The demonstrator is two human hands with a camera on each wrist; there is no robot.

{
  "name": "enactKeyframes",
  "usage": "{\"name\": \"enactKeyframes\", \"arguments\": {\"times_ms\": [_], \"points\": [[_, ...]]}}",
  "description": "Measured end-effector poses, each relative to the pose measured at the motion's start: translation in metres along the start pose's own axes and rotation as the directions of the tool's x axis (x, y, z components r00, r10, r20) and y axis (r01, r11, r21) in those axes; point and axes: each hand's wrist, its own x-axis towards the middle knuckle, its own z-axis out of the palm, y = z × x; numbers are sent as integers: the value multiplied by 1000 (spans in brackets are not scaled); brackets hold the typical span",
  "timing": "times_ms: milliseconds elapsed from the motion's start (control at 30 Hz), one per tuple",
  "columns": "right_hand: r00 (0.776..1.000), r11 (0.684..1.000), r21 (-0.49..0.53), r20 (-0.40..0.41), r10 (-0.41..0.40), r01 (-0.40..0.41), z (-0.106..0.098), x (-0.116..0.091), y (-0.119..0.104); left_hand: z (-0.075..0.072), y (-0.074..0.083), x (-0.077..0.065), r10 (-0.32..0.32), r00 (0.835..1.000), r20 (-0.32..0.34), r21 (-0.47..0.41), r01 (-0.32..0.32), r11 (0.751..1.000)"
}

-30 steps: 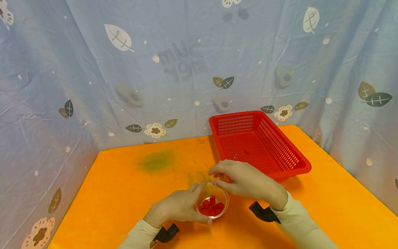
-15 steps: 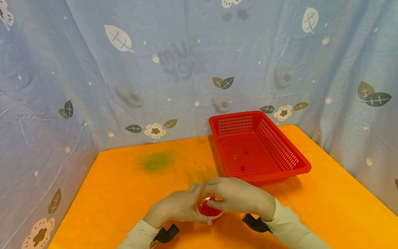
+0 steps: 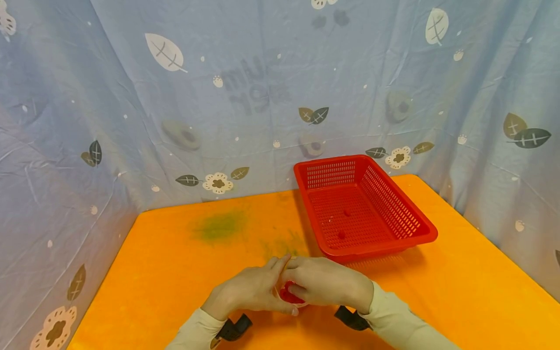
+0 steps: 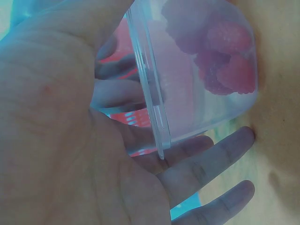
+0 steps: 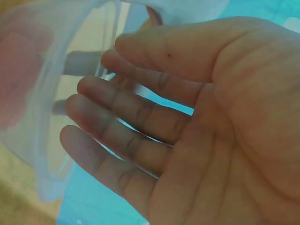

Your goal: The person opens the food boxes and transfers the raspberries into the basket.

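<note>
A small clear plastic tub (image 4: 206, 117) with several raspberries (image 4: 232, 70) stands on the orange table. My left hand (image 3: 249, 290) holds the tub from its left side, thumb at the near side and fingers at the far side. Over the tub's mouth is my right hand (image 3: 330, 281), its fingertips at the rim. The right wrist view has its fingers loosely bent, thumb close to the index finger, with no berry seen between them. In the head view both hands hide much of the tub; some red berries (image 3: 286, 293) show between them.
A red perforated basket (image 3: 426, 236) stands at the back right, beyond my right hand. Two small red berries (image 3: 341, 235) lie on its floor. Blue patterned cloth (image 3: 262, 97) hangs behind and at both sides of the orange table (image 3: 175, 257).
My right hand has come down and left from beside the basket's near edge to the tub. A berry in the basket's near part now shows. The left hand has stayed in place.
</note>
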Motion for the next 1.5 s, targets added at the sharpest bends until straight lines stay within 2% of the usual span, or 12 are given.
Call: {"name": "enactKeyframes", "arguments": {"times_ms": [333, 667, 1000, 1500], "points": [[998, 999, -14, 53, 44, -44, 6, -3, 0, 1, 1, 0, -4, 1000, -1, 2, 4, 1000], [997, 999, -5, 63, 52, -52, 14, 1, 2, 1, 1, 1, 1, 1000, 2, -11, -1, 1000], [999, 998, -40, 23, 40, -39, 19, 3, 3, 2, 1, 0, -10, 1000, 12, -31, 10, 999], [997, 995, -59, -8, 81, -81, 27, 8, 1, 3, -1, 2, 12, 1000, -25, 24, -12, 1000]]}}
